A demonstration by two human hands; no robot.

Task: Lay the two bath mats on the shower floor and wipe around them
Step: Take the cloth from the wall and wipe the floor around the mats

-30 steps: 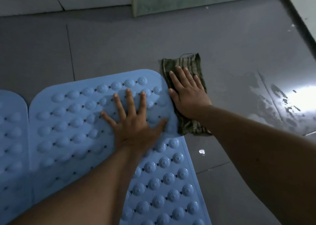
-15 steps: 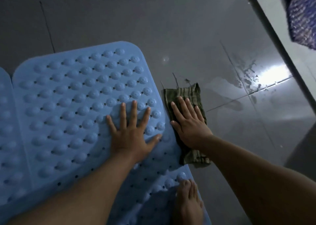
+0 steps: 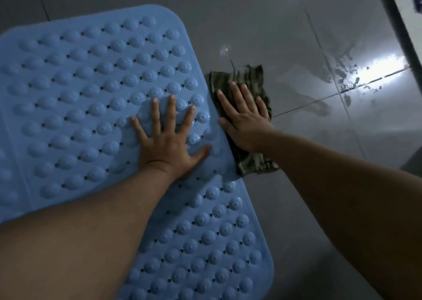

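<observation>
The left hand [image 3: 167, 144] is laid flat, fingers straight and spread, on the upper blue bath mat [image 3: 91, 98], close to that mat's right edge; nothing is gripped by it. Below its wrist, the second blue bath mat [image 3: 205, 242] is seen, its upper end tucked under the lower edge of the first, so the two overlap there. Both mats are studded with rows of round bumps and small holes.

Just right of the left thumb, past the mat's edge, the right hand [image 3: 245, 122] is pressed palm-down, fingers straight and together, on a green striped cloth [image 3: 253, 162]. The cloth is spread on the grey tiled floor [image 3: 308, 208], touching the mat's right edge, and shows beyond the fingertips and below the heel of the hand. Further right of this hand, wet streaks [image 3: 342, 71] and a bright glare are seen on the tiles.
</observation>
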